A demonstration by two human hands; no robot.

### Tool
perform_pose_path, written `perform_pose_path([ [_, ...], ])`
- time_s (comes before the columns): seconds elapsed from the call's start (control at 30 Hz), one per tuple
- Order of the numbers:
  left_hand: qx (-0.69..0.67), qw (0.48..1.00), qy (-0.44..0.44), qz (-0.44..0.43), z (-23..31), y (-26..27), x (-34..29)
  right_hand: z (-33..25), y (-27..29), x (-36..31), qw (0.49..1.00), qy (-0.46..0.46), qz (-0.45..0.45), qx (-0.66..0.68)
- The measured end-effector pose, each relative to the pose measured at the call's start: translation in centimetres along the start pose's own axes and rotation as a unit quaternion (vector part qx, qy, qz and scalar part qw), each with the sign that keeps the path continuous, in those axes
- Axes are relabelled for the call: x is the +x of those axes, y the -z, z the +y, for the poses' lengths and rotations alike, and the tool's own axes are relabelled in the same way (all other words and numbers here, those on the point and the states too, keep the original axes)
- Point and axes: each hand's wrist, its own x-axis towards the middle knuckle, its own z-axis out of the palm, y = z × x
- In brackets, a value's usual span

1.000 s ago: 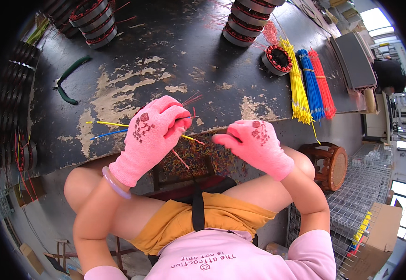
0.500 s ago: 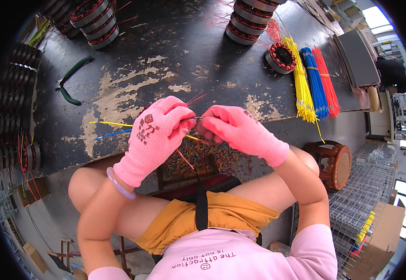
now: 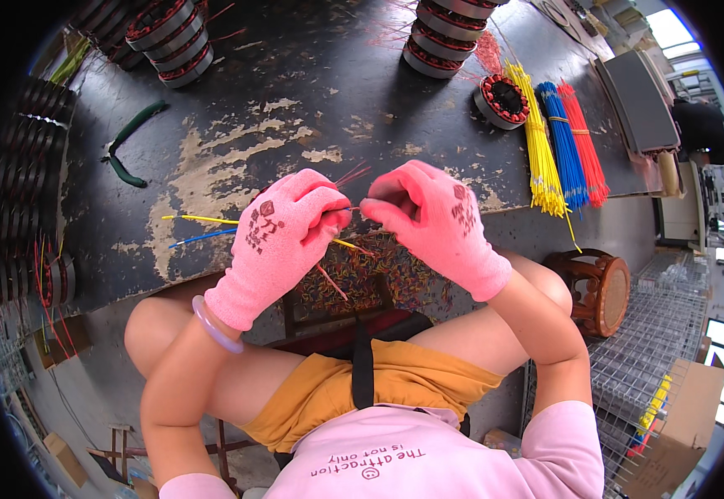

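Both my hands wear pink gloves and meet above the table's near edge. My left hand is closed around lead wires: a yellow wire and a blue wire stick out to its left, a red wire hangs below. Thin copper-red wires fan out above its fingers. A dark red part behind this hand is mostly hidden. My right hand has thumb and forefinger pinched together at a fine wire coming from the left fingertips; its other fingers are curled.
Green-handled cutters lie at left on the worn black table. Stacked motor stators stand farther back, with a single stator beside yellow, blue and red wire bundles. Wire scraps fill a tray below the edge.
My right hand has turned more upright and drawn slightly away from the left fingertips, its fingers higher. My left hand has hardly moved and keeps its grip on the wires.
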Motion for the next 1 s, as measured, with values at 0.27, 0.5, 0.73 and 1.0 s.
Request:
perform_pose_path([
  [0.27, 0.0, 1.0, -0.005, 0.001, 0.2, -0.1, 0.1, -0.3, -1.5, -0.5, 0.961, -0.158, -0.098, 0.205],
  [0.5, 0.003, 1.0, -0.007, 0.007, 0.2, -0.1, 0.1, 0.7, 0.2, 0.1, 0.96, -0.13, -0.161, 0.189],
  [0.73, -0.005, 1.0, -0.015, 0.004, 0.2, -0.1, 0.2, 1.2, 0.4, 1.3, 0.922, 0.296, -0.033, -0.248],
  [1.0, -0.005, 1.0, -0.006, -0.012, 0.2, 0.1, 0.1, 1.1, 2.8, 0.0, 0.939, -0.221, -0.111, 0.238],
])
